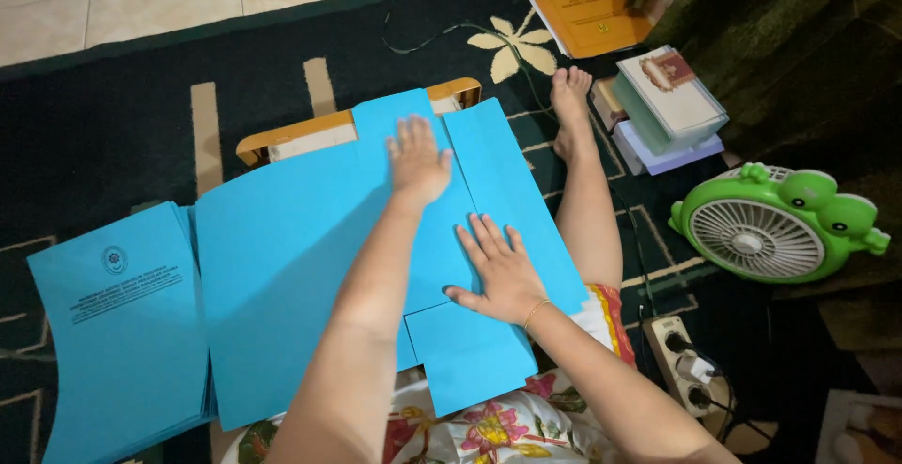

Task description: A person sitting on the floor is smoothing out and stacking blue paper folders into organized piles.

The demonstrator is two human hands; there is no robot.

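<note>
**Fold-slip risk: both palms flat, nothing gripped**

Head view, the only one:

- Person is sitting on a dark patterned rug, working a large blue card sheet spread at frame centre over a low wooden table; only the table's far edge is showing.
- Left hand is pressing flat on the folded-over flap area at upper centre, fingers spread, palm down. Not holding anything, just bearing on the card.
- Right hand is lying flat lower down, right of centre, fingers splayed along the crease line. Also open, no pinch.
- Small bottom tab is hanging toward the lap, seemingly unsupported.
- Stack of finished blue folders is sitting at lower left, touching or just under the sheet's left edge; cannot tell which.

Risks, as judged:

- Sheet is overhanging the table on the near side. Uneven pressure is likely to skew the crease or kink the card where support is ending.
- With both hands only pressing, the flap may spring back or slide if one palm lifts.
- Left edge is crowding the stack; a shove could be dragging the top folder out of line.
- Green frog-shaped fan at right, near a power strip: if it is running, airflow could be lifting the loose tab. Cannot tell if it is spinning.
- Cable is trailing beside the bare leg; snag risk on shifting.
</note>
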